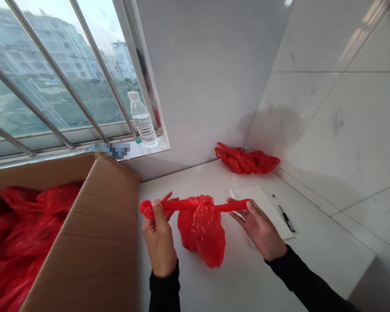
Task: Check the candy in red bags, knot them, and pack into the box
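A red plastic bag (pixel 203 234) hangs in front of me over the white table, its neck gathered or knotted at the top. My left hand (pixel 160 236) pinches one stretched handle between thumb and fingers, with the crumpled end sticking out to the left. On the other side, my right hand (pixel 261 227) grips the tip of the opposite handle, its other fingers spread below. Both handles are pulled taut and nearly level. What the bag contains is hidden.
An open cardboard box (pixel 81 242) of red bags (pixel 42 221) stands at left. Another red bag (pixel 247 159) lies by the wall. A notebook (pixel 263 203) and pen (pixel 284 214) rest on the table (pixel 195 290). A water bottle (pixel 143 123) stands on the windowsill.
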`<act>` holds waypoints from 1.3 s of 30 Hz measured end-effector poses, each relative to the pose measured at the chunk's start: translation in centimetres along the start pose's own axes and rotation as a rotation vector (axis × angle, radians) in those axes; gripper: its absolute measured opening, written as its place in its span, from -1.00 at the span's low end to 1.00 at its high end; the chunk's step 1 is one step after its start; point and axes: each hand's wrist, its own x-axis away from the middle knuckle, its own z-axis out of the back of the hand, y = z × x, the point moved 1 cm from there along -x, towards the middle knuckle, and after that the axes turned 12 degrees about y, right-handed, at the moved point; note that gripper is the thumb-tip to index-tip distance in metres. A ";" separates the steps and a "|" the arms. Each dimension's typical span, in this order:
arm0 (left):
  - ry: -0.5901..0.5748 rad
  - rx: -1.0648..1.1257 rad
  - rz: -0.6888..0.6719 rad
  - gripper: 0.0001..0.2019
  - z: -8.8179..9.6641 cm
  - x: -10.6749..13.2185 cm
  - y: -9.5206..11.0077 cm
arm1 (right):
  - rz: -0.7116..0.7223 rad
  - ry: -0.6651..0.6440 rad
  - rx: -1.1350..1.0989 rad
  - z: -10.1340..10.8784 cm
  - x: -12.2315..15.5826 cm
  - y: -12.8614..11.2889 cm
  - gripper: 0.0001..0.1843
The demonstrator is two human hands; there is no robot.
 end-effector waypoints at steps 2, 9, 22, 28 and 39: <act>-0.115 -0.031 0.015 -0.47 -0.6 0.5 0.0 | 0.039 0.027 -0.001 -1.2 -0.7 1.4 -0.75; -0.280 -0.324 -0.077 -0.66 -3.2 0.7 -5.1 | 0.393 0.050 0.667 -2.4 -2.2 8.0 -0.51; -0.225 -0.614 -0.181 -0.58 -5.0 1.1 -12.1 | 0.432 -0.175 0.872 0.5 -3.7 14.0 -0.35; -0.171 -0.439 -0.081 -0.65 -4.6 0.7 -11.8 | 0.383 -0.159 0.821 -0.1 -3.8 12.6 -0.32; -0.027 0.354 0.291 -0.58 -4.0 0.4 -6.5 | -0.049 0.064 -0.094 -3.9 -0.4 4.1 -0.66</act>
